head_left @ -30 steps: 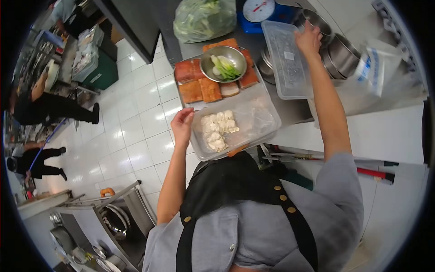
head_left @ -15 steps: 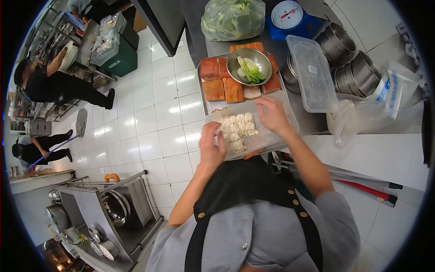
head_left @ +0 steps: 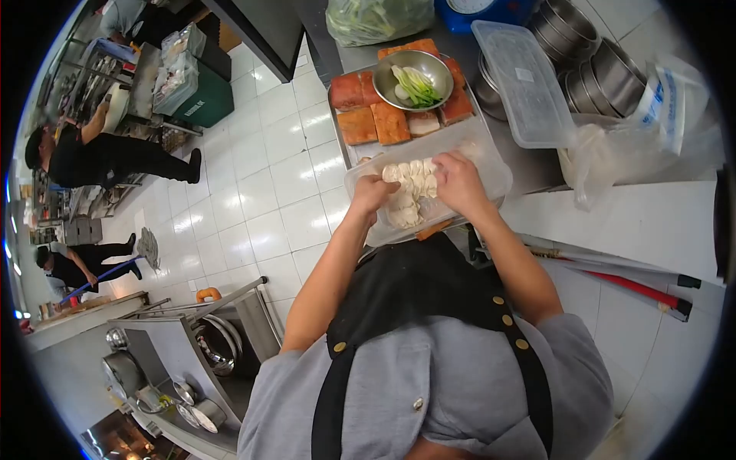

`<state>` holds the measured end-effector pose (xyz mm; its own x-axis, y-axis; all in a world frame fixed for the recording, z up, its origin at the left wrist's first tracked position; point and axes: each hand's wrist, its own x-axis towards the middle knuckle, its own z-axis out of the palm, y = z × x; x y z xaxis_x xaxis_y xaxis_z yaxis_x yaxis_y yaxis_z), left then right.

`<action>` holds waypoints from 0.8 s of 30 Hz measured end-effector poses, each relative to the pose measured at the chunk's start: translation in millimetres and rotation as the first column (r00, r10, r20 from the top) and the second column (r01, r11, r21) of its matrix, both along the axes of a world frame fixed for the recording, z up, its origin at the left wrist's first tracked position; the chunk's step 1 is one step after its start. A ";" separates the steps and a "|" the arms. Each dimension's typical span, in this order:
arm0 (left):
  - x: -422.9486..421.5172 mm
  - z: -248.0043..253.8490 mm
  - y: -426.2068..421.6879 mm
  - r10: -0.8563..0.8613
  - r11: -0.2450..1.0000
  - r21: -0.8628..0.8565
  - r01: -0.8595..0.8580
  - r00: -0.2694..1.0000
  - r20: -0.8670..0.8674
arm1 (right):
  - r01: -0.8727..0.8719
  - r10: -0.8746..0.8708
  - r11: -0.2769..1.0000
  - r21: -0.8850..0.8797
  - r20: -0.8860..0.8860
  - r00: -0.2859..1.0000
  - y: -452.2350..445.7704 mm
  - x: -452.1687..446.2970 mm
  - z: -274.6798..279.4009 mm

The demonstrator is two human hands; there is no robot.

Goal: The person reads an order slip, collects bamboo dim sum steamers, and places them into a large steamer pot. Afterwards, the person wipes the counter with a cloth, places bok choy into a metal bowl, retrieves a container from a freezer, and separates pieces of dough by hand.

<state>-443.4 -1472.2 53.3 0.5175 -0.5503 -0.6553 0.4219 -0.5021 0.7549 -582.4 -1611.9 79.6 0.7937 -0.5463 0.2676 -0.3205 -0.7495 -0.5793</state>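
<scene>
A clear plastic container point(head_left: 491, 165) rests over the near part of a metal tray point(head_left: 346, 149). Inside it lie pale dumplings point(head_left: 414, 180) in rows, on the left and middle. My left hand point(head_left: 373, 193) is at the container's left side, fingers closed at the dumplings' left edge; what it pinches, if anything, is hidden. Over the dumplings' right edge, my right hand point(head_left: 460, 184) has its fingers bent together; its fingertips are too unclear to show what they hold. Browned meat slabs point(head_left: 391, 123) lie on the tray beyond, under a steel bowl point(head_left: 437, 70) of green vegetables point(head_left: 418, 86).
A plastic lid point(head_left: 529, 100) lies right of the tray, beside stacked steel pots point(head_left: 613, 77) and plastic bags point(head_left: 606, 153). Behind are a bag of greens point(head_left: 379, 19) and a blue scale point(head_left: 502, 14). People point(head_left: 115, 157) work at far left, one mopping.
My right hand has come from the steel pots back to the container, and both hands have closed in on the dumplings. The view has shifted.
</scene>
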 end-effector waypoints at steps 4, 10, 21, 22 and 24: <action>-1.5 -22.2 -6.9 -0.114 0.993 0.019 0.113 0.977 0.182 | 0.041 0.095 0.915 0.402 -0.312 0.945 27.3 -10.8 3.0; -6.3 -1.4 -15.8 0.010 0.999 -0.052 -0.014 0.997 -0.083 | 0.009 0.101 0.864 0.503 -0.192 0.976 35.8 -12.9 -9.7; -22.1 -16.7 -13.1 -0.125 0.983 -0.053 0.177 0.849 0.514 | 0.152 -0.094 0.856 0.494 -0.140 0.986 41.7 -3.1 -5.7; -19.5 -21.3 -11.4 -0.128 0.982 -0.051 0.180 0.847 0.516 | 0.154 -0.097 0.855 0.496 -0.138 0.986 40.9 -2.8 -10.9; -16.6 -30.9 -5.7 -0.084 0.982 -0.095 0.161 0.835 0.544 | 0.104 -0.070 0.918 0.382 -0.103 0.992 40.2 -2.7 -24.6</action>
